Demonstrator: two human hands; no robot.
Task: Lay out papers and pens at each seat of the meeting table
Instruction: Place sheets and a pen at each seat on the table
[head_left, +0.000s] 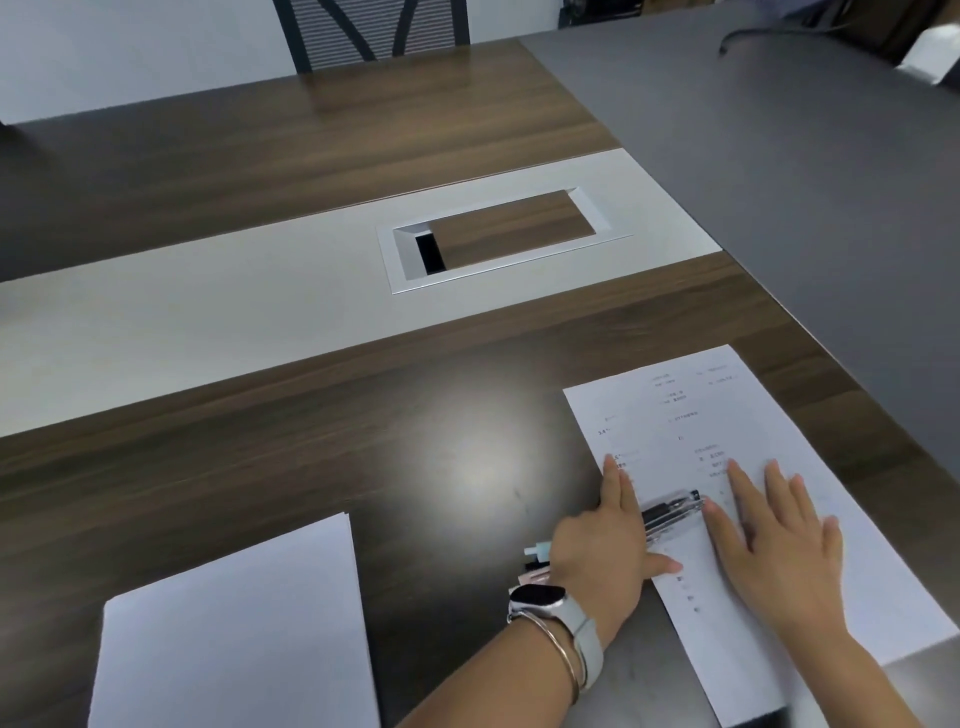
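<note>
White printed sheet (727, 441) lies under both flat hands.

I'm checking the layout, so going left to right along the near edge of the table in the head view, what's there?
Paper stack → left hand holding pens → right hand flat on the printed sheet.

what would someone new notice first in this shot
Both hands, left and right, lie near the right edge of the table on a printed sheet, the right flat and the left holding pens against it. A paper stack sits at lower left, and a cable hatch is set in the pale centre strip.
</note>
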